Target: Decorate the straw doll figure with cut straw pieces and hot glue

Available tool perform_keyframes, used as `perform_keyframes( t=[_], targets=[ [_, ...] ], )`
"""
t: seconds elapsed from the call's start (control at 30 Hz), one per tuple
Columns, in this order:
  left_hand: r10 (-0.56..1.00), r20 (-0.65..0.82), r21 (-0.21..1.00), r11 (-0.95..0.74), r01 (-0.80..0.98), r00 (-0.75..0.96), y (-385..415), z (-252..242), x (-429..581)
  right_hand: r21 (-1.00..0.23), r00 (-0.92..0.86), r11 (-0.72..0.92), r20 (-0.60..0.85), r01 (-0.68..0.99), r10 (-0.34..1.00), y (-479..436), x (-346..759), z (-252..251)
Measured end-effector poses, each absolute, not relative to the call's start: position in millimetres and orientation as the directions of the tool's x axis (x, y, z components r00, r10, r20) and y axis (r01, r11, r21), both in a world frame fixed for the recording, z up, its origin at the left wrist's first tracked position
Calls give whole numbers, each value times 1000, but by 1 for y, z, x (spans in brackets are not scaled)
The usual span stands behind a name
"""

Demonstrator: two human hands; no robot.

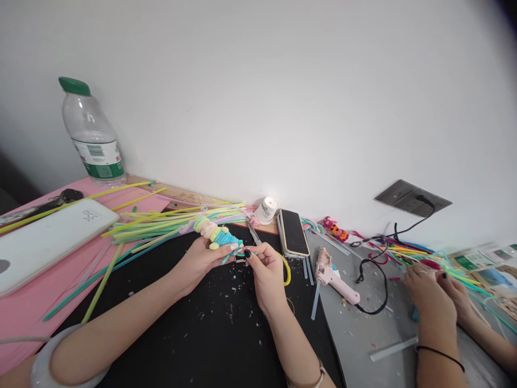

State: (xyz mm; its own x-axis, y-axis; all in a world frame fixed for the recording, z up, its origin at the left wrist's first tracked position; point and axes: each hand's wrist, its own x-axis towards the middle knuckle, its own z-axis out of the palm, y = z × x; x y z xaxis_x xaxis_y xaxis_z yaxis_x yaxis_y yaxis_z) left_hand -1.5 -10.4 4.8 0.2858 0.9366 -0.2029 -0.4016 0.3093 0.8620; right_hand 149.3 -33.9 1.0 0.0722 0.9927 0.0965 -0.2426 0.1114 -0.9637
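Observation:
A small figure of coiled fuzzy pipe cleaners (226, 237), yellow, pink and blue, lies tilted above the black mat (202, 334). My left hand (198, 262) is closed around its lower side, thumb and fingers on the blue part. Close by, my right hand (267, 268) pinches a thin teal pipe cleaner end at the figure's blue end. Part of that strand is hidden by the fingertips. Scissors (253, 233) lie just behind the hands, and a yellow loop (287, 271) shows beside my right wrist.
Left are a power bank (60, 237), loose pipe cleaners (141, 229) and a bottle (95, 140). Behind stand a white cup (266, 210) and a phone (293, 233). Right lies a corded pink glue gun (335, 280); past it, another person's hands (432, 293) work.

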Motion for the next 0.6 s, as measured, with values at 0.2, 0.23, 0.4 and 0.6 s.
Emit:
perform_keyframes(
  t=[0.2, 0.23, 0.4, 0.6],
  targets=[
    [939, -209, 864, 309, -398, 274, -11, 6, -1, -962, 53, 87, 76, -258, 996, -34, 149, 2],
    [940, -213, 863, 308, -400, 265, -11, 7, -1, -962, 52, 82, 71, -262, 996, -34, 149, 3],
    [944, -213, 863, 302, -404, 251, -11, 6, -2, -959, 58, 67, 53, -274, 997, -34, 149, 6],
    [940, -190, 846, 303, -439, 283, -11, 4, -4, -951, 91, 93, 69, -294, 994, -32, 150, 7]
  ],
)
